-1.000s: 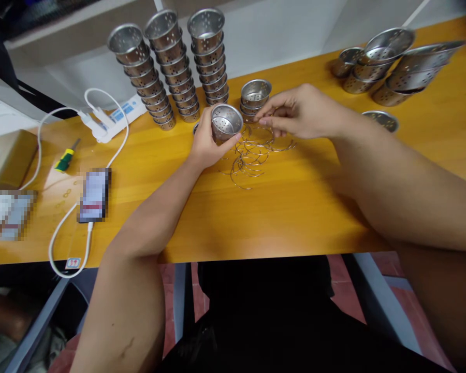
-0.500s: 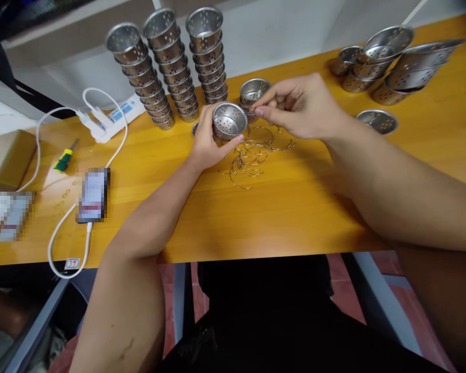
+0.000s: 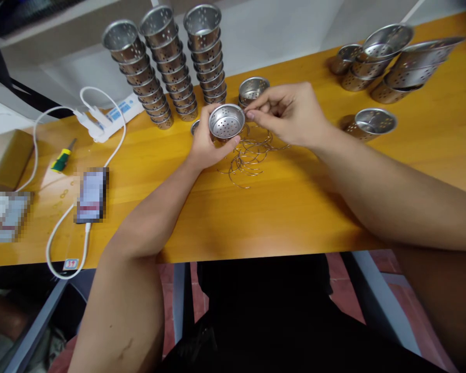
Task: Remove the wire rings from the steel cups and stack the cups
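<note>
A perforated metal strainer cup (image 3: 226,123) is held in my left hand (image 3: 206,142), its mouth tipped toward me. Thumb and fingers of that hand wrap its sides. At the cup's right rim, the thumb and forefinger of my right hand (image 3: 283,111) are pinched together; whatever lies between them is too small to make out. Below both hands, a loose heap of thin curved wire rings (image 3: 248,155) lies on the table. Just behind my right fingertips stands another perforated cup (image 3: 253,89), partly covered by the hand.
Three tall stacks of perforated cups, including the left stack (image 3: 137,72), stand at the back. More cups (image 3: 388,57) are at the far right, with a single cup (image 3: 375,124) nearer. On the left are a power strip (image 3: 114,122), a screwdriver (image 3: 63,158) and a charging phone (image 3: 92,196).
My right hand has moved left and slightly down, bringing its pinched fingertips to the cup's rim. The held cup has tilted, so more of its perforated bottom faces me.
</note>
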Demonstrator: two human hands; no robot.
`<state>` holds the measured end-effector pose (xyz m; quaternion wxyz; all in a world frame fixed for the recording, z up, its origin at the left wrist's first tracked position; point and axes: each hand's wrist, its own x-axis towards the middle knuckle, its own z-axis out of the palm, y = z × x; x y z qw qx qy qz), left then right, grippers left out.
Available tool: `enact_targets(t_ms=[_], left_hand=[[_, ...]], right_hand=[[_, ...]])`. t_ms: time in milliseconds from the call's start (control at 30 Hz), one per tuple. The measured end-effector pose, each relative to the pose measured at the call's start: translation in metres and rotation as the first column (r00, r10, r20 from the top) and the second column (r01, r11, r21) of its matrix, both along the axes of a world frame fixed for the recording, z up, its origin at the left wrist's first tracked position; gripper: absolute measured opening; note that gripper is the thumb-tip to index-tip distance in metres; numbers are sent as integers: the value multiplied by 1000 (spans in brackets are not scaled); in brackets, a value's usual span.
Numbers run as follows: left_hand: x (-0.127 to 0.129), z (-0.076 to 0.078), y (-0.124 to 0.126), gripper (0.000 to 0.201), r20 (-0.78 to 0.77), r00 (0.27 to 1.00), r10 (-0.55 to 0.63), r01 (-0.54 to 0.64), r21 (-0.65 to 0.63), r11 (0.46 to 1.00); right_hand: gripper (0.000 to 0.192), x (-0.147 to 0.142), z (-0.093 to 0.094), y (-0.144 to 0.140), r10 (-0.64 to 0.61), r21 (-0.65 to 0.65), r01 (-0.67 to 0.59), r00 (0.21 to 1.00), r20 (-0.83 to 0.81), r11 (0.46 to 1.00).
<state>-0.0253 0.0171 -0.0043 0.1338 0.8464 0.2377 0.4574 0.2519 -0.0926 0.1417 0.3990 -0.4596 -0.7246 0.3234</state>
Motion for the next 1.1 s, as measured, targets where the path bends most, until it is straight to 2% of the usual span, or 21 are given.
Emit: enact_targets(t_ms=[100,367,567,900,1100], left_hand=[[-2,-5,4,115,-27,999,-30,31,27,999],[1,-3,2,100,-17,1000,-19,20,35,999],[4,-2,-3,104,-15,999,-41,41,28,999],[2,-11,5,104,-32,994,-100,102,43,994],[4,-2,-2,106,-40,996,-80,81,17,997]], right_hand=[[62,-1,-2,-1,0,20,0,1000,-18,1000],[54,-4,-7,-2,-20,34,20,1000,6,999],[66,-12,-10,-4,-46,-10,47,998,40,999],[58,-11,-18,1,-67,-2,67,994,86,998],[56,-9,-21,3,-81,31,77,983,163,997]])
